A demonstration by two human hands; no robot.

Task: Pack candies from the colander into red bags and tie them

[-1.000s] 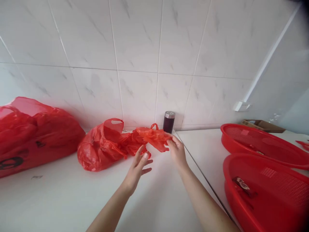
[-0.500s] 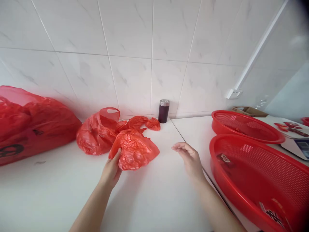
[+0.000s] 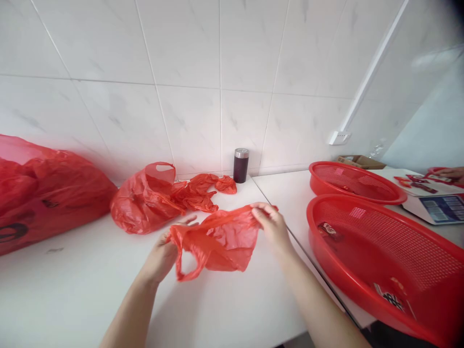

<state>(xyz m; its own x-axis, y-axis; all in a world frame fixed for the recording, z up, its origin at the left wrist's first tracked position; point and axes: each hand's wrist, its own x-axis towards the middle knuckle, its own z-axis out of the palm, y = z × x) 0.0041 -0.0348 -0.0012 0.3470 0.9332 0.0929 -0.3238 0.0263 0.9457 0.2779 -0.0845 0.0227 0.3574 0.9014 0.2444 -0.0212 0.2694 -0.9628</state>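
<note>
A thin red plastic bag (image 3: pixel 232 241) is stretched sideways above the white table, one loop handle hanging down at its left end. My left hand (image 3: pixel 163 253) grips that end near the handle. At the upper right corner, my right hand (image 3: pixel 271 222) pinches the bag's edge between thumb and fingers. Behind it lie crumpled red bags (image 3: pixel 203 191), and to their left sits a rounded red bag (image 3: pixel 139 203) with its handle up.
A large full red bag (image 3: pixel 54 193) fills the left side. A dark tumbler (image 3: pixel 241 166) stands by the wall. On the right are a large red basket (image 3: pixel 362 246) with small packets, a smaller red basket (image 3: pixel 357 182), a scale (image 3: pixel 440 208) and another person's hand (image 3: pixel 451 174).
The bag has gone from a crumpled bunch in my left hand to a spread sheet. My right hand has moved left and taken hold of it. Another person's hand has appeared far right.
</note>
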